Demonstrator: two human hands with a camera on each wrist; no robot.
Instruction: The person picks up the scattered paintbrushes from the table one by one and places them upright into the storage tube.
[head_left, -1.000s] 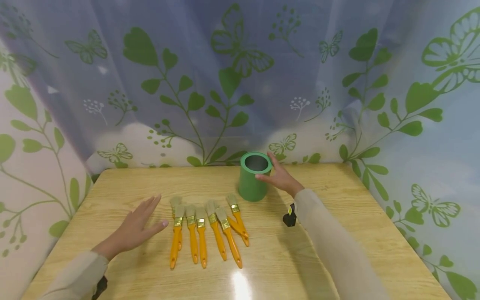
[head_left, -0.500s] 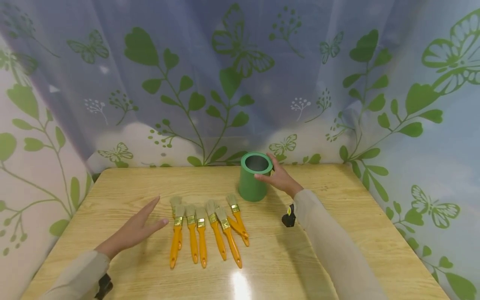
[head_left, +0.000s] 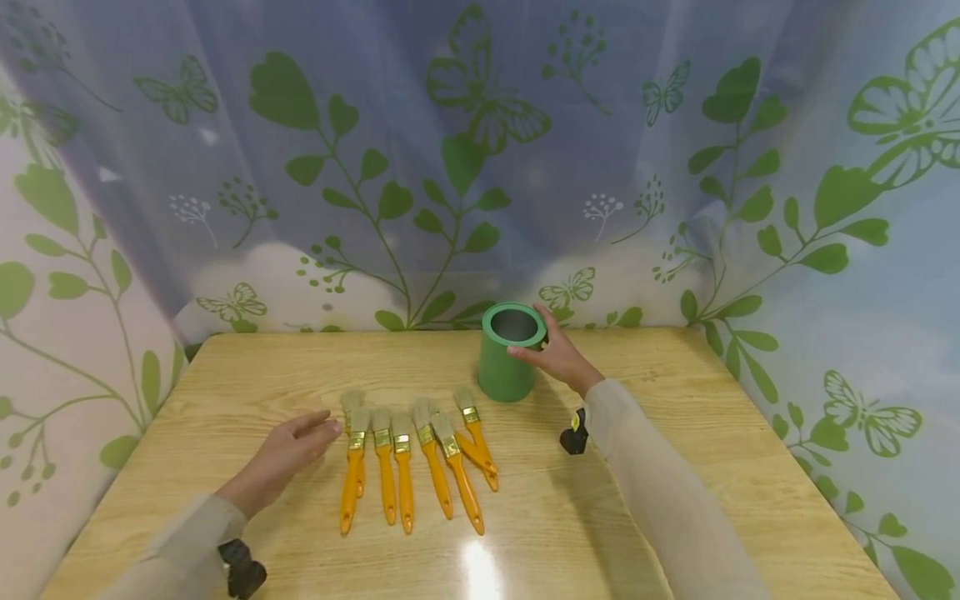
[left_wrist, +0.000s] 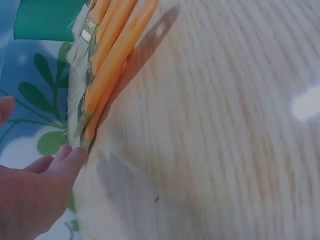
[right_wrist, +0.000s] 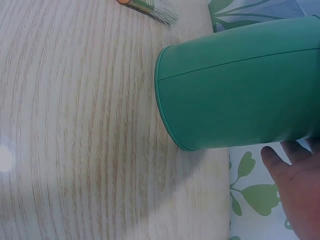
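Note:
Several paintbrushes with orange handles and pale bristles lie side by side on the wooden table, bristles away from me. My left hand (head_left: 288, 454) is just left of the leftmost paintbrush (head_left: 352, 471), its fingers slightly bent and holding nothing. In the left wrist view, the fingertips (left_wrist: 75, 155) are right at the end of that row of paintbrushes (left_wrist: 107, 75). My right hand (head_left: 558, 354) holds a green can (head_left: 506, 371) near its rim, thumb on the near side and fingers round the far side. The can stands upright with its top open; its inside looks dark.
The wooden table (head_left: 630, 500) runs back to a hanging curtain (head_left: 337, 192) printed with leaves and butterflies. More of this cloth closes the left and right sides. Black wrist cameras sit under both sleeves. A bright light reflection shows at the table's front.
My left hand has moved slightly right toward the paintbrushes, and its spread fingers have drawn in and bent. The right hand stays at the can, which has not moved.

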